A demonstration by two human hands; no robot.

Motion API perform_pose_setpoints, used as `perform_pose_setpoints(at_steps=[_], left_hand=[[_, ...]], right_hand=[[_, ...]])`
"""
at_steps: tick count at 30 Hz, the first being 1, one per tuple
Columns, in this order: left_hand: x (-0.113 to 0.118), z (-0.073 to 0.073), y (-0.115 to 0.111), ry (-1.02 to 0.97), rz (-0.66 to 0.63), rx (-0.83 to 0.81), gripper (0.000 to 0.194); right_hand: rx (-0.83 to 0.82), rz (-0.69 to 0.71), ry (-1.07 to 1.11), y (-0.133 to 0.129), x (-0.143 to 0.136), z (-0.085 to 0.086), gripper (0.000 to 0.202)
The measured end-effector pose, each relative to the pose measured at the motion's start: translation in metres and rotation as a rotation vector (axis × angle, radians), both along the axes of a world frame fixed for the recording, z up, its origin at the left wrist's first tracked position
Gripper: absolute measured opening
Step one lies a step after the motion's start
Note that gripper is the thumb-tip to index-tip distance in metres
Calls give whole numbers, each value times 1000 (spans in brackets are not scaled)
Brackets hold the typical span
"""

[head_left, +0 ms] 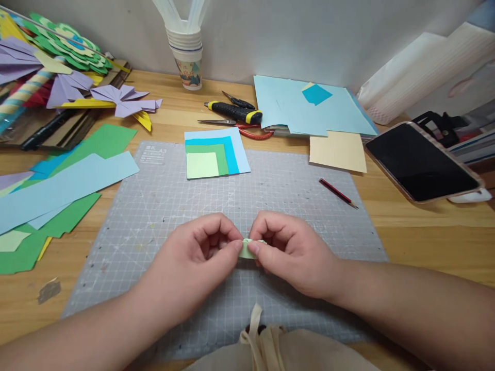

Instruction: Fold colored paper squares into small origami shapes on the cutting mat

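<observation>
Between my two hands is a small piece of pale green paper, seemingly folded along its top edge. My left hand pinches its left end between thumb and forefinger. At the other end my right hand grips it the same way, the thumb lying across the front. Both hands hover close over the grey cutting mat. Fingers cover much of the paper, so its full shape is hidden. Beyond the hands, a stack of paper squares in pale green, green, blue and light blue rests on the mat.
A pencil lies at right, near a phone. Scissors and a yellow-black cutter sit behind the mat, by paper cups. Light blue sheets and a cream square lie back right; coloured strips spread left.
</observation>
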State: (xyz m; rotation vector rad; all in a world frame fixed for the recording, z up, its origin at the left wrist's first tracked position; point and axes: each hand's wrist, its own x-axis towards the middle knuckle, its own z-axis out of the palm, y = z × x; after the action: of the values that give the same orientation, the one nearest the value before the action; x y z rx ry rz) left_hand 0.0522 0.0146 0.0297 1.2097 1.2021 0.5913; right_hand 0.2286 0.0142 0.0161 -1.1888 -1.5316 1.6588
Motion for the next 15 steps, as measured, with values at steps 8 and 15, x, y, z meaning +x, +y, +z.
perform_pose_setpoints(at_steps=[8, 15], left_hand=[[2, -1, -6, 76, 2, 90, 11], [0, -4, -10, 86, -18, 154, 13]], right_hand=[[196, 46, -74, -6, 0, -2, 14], [272, 76, -97, -8, 1, -2, 13]])
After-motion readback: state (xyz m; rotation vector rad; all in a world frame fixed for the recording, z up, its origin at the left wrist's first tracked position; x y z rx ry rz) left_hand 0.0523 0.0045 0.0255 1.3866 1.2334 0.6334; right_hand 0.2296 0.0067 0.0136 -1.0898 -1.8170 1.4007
